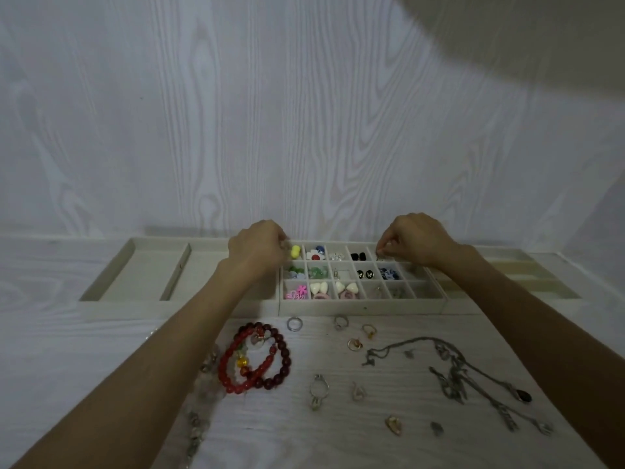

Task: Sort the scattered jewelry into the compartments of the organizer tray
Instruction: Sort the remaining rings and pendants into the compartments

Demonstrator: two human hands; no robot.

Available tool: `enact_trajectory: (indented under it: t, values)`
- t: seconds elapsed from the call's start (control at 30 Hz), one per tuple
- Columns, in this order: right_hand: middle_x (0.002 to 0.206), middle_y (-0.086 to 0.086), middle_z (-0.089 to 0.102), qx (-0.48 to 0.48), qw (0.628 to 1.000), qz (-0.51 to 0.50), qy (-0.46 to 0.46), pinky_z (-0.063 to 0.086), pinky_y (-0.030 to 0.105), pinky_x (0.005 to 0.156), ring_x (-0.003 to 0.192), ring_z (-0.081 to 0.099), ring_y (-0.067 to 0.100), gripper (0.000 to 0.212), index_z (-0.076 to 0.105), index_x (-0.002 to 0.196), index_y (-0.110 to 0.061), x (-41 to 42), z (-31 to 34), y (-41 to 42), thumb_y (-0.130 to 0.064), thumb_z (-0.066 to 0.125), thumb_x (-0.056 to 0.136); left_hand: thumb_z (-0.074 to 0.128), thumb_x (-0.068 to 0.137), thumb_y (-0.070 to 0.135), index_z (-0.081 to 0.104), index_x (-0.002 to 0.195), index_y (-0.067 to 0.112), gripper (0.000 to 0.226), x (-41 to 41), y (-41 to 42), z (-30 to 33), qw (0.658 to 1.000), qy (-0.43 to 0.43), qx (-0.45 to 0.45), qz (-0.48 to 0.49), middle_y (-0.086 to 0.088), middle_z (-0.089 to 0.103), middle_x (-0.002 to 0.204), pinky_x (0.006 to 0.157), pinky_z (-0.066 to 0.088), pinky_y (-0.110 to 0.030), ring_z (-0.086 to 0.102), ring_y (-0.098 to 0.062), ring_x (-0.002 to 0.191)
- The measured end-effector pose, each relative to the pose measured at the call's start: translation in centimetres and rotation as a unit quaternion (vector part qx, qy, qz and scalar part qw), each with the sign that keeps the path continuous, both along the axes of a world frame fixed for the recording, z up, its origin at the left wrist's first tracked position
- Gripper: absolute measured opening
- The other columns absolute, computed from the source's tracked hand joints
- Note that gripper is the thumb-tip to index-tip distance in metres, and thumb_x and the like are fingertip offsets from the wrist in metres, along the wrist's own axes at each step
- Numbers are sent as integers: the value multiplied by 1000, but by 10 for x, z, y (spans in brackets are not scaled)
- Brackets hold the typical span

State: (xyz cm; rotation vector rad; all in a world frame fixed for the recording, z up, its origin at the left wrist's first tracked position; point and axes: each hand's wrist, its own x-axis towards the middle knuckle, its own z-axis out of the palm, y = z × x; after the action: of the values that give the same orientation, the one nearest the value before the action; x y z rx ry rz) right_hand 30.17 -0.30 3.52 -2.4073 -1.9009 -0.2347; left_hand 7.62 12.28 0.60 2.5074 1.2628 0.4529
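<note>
Pale woodgrain tabletop (84, 350) and wall, beige gridded organizer tray (363, 305) at the far edge, both hands (257, 247) (417, 240) pinching tiny pieces over its far compartments, glossy red bead bracelets (257, 358) near left.

Head view, the only one: wide-angle, worn on the person's head, facing forward and down toward 12 o'clock. Near range: both forearms enter from 7 and 5 o'clock. Desk (101, 350) fills the lower half; organizer tray (362, 304) sits mid-frame; wood-grain wall (270, 113) fills the upper half. Lines bow at the frame edges.
</note>
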Motion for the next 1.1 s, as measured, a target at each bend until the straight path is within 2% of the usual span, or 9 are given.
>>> enact_trajectory:
  t: [0.07, 0.2, 0.4, 0.5, 0.6, 0.7, 0.77, 0.87, 1.1]
  values:
    - [88, -5, 71, -3, 1000, -12, 10, 33, 22, 63, 72, 49, 7, 13, 75, 95, -27, 1, -4, 3, -29, 67, 85, 53, 95, 28, 63, 121, 18, 30, 1, -1, 0, 1000, -1, 2, 0, -2, 64, 120, 75, 39, -29, 59, -25, 108]
    - [95, -2, 72, -1, 999, -26, 46, 33, 23, 67, 74, 50, 5, 14, 75, 96, -24, 4, -10, 6, -26, 66, 86, 52, 96, 27, 61, 123, 18, 30, 1, -3, 1, 1000, -3, 1, -1, -2, 63, 122, 75, 40, -30, 59, -24, 109]
    - [90, -4, 71, -12, 996, -50, 72, 33, 21, 55, 75, 54, 8, 12, 76, 92, -26, 8, -10, 12, -30, 69, 83, 53, 95, 26, 59, 126, 18, 33, 0, -4, 3, 1000, 8, 2, -3, -2, 61, 127, 79, 41, -31, 57, -24, 112]
    - [82, -5, 68, -29, 991, -68, 111, 39, 24, 64, 76, 56, 10, 12, 76, 91, -25, 9, -8, 17, -30, 71, 81, 54, 95, 25, 59, 126, 18, 33, 0, -3, 5, 1000, 12, -2, -2, -2, 60, 127, 80, 41, -31, 57, -24, 112]
    - [88, -2, 71, -52, 982, -71, 167, 43, 25, 67, 73, 57, 8, 13, 77, 93, -18, 8, -6, 20, -23, 71, 82, 57, 92, 26, 57, 128, 20, 36, -1, -4, 6, 1000, 12, 1, -3, -1, 61, 125, 82, 42, -31, 57, -23, 112]
    - [82, -6, 68, -44, 982, -79, 164, 42, 24, 64, 65, 52, 1, 14, 76, 93, -17, 8, -7, 20, -23, 71, 82, 60, 90, 26, 54, 130, 21, 41, 4, -8, 8, 1000, 4, 19, -8, 1, 62, 122, 81, 39, -30, 57, -22, 111]
    - [80, -9, 63, -39, 983, -88, 156, 40, 25, 65, 67, 51, 2, 15, 76, 94, -18, 7, -8, 20, -25, 71, 82, 60, 89, 24, 54, 130, 21, 42, 10, -11, 12, 1000, 8, 22, -13, 2, 62, 122, 81, 40, -30, 58, -21, 109]
    - [88, -6, 69, -29, 986, -96, 136, 41, 26, 65, 76, 55, 8, 15, 76, 94, -20, 6, -10, 19, -26, 70, 83, 60, 89, 28, 55, 129, 22, 41, 16, -15, 17, 999, 19, 17, -25, 3, 64, 120, 86, 42, -34, 58, -21, 110]
    - [93, -5, 73, -9, 980, -92, 178, 53, 32, 76, 78, 62, 11, 12, 77, 89, -20, 11, -3, 13, -27, 69, 84, 59, 90, 24, 57, 126, 24, 36, 11, -18, 21, 999, 33, 8, -38, 6, 65, 118, 86, 43, -33, 58, -19, 110]
